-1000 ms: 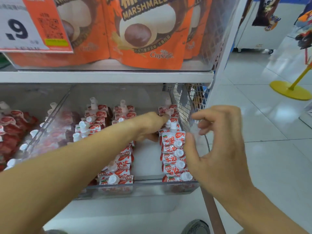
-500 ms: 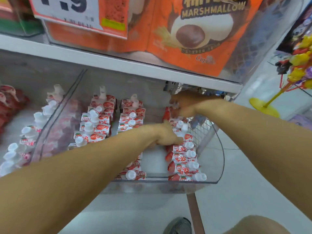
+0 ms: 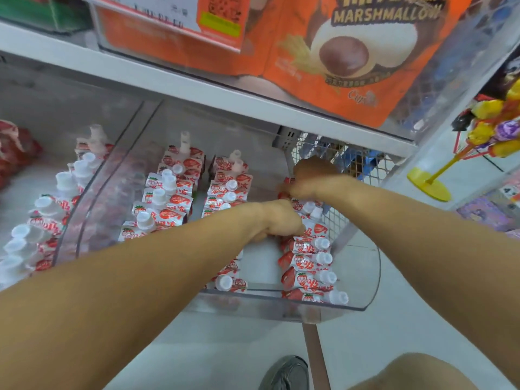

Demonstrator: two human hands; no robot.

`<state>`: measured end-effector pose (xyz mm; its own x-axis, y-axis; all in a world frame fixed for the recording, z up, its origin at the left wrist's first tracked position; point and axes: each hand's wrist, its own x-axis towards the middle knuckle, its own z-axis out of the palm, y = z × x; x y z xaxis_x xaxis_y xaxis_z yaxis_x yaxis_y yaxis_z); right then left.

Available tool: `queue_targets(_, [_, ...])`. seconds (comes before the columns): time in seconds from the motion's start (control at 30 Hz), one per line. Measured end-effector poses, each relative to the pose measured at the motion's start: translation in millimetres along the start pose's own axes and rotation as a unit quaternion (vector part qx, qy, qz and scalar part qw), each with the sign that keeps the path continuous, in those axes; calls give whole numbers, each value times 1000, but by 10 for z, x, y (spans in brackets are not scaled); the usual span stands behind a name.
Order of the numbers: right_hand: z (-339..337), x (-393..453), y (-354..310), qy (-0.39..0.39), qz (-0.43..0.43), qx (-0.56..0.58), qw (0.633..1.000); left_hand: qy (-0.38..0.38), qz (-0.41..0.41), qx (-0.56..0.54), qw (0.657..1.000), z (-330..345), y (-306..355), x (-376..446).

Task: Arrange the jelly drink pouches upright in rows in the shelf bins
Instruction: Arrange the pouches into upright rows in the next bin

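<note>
Your left hand (image 3: 277,220) and right hand (image 3: 311,175) curl onto pouches (image 3: 308,246) along the bin (image 3: 374,266) right wall, apparently standing that leaning row upright; exact grip unclear.

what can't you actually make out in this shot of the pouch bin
Head view, the only one:
- Left hand: fingers face away behind the knuckles, so its grip is unclear.
- Right hand: blurred, fingers tucked under the wrist; whether it holds a pouch is unclear.
- Middle row of pouches: near part hidden by the left forearm.
- Price tag: cut off by the top edge, blurred.
- Pouch print on the right row: too small to read.
</note>
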<state>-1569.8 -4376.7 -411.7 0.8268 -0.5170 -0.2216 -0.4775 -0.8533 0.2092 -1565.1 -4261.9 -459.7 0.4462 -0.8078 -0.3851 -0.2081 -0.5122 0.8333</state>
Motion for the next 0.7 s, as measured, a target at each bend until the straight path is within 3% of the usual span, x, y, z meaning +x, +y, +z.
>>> queue_targets(0.07, [60,50,-47,45,20,-27,998,1,-4,-21,1000,-14,-23,-1])
queue_targets(0.37, [90,100,-133,84,71,-22,994,-35,-19,-145,989,-7,4,-15])
queue_targets(0.6, [-153,90,-28,45,13,-42,998,-70,-37,-141,987,11,-1,-18])
queue_targets(0.7, [-31,111,71,-11,-11,-34,999,-73,-25,-139,987,1,-23,-3])
